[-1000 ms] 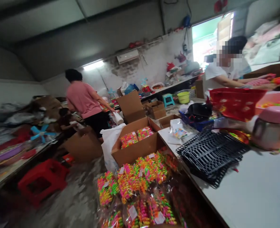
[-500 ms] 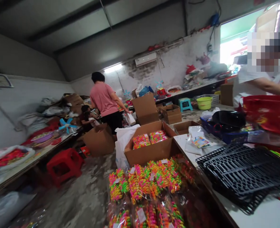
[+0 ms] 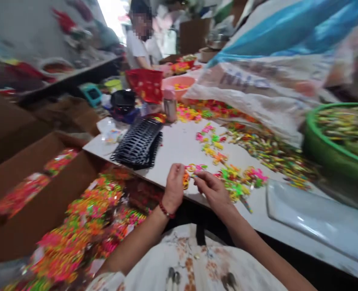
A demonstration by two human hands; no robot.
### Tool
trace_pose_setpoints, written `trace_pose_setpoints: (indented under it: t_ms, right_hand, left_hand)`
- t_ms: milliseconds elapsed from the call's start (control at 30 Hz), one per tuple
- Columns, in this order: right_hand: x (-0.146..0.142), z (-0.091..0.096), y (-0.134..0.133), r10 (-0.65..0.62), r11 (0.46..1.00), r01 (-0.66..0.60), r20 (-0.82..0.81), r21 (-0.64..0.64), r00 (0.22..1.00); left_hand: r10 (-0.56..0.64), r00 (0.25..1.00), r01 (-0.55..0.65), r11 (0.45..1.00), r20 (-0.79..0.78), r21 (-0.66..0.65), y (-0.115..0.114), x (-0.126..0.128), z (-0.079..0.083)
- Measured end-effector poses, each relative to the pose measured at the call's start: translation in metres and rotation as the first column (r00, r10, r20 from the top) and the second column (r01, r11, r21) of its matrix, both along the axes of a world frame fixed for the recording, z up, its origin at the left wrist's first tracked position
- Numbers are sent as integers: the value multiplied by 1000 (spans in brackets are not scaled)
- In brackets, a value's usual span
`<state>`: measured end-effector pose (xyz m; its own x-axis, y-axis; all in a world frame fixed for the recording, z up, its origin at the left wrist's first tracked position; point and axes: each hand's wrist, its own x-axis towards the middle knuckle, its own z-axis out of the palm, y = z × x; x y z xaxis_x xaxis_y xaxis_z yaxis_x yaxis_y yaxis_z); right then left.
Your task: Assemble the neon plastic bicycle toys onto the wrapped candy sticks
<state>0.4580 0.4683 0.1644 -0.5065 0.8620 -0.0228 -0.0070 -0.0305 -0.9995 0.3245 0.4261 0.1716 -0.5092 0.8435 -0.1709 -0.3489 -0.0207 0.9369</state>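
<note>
My left hand (image 3: 174, 188) and my right hand (image 3: 211, 188) meet at the near edge of the white table (image 3: 179, 145). Both are closed around a small bright plastic toy piece (image 3: 188, 174), orange, yellow and pink, held between them. The picture is smeared, so the exact grip is unclear. A red bead bracelet sits on my left wrist. Just right of my hands lie small heaps of neon plastic pieces (image 3: 236, 178), green, pink and yellow, spread across the table.
A stack of black plastic grids (image 3: 138, 143) lies left on the table. A green basin (image 3: 333, 141) full of pieces stands right, under large plastic sacks (image 3: 266, 81). Cardboard boxes (image 3: 30, 178) and bagged toys (image 3: 84, 218) sit at left. A person in white (image 3: 139, 46) works beyond.
The view has swung from the room and the boxes down and right to the table. My two hands, unseen before, are now in view holding a small piece.
</note>
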Motion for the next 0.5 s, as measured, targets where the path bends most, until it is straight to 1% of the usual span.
trace_pose_setpoints:
  t_ms: [133, 267, 333, 400, 500]
  right_hand:
    - [0, -4, -1, -17, 999, 17, -17, -40, 1000]
    - [2, -4, -4, -39, 999, 39, -39, -14, 998]
    - [5, -6, -5, -51, 998, 52, -47, 18, 998]
    - [7, -9, -6, -55, 996, 58, -45, 72, 998]
    - [11, -13, -5, -66, 975, 62, 10, 215, 998]
  left_hand:
    - [-61, 993, 59, 998, -103, -17, -4, 9, -4]
    - [-75, 981, 71, 997, -181, -29, -4, 14, -5]
    - [-82, 984, 79, 996, -156, -31, -3, 15, -6]
    - [-100, 991, 97, 995, -89, -34, -1, 15, -6]
    - [-121, 993, 120, 991, -16, -53, 0, 16, -4]
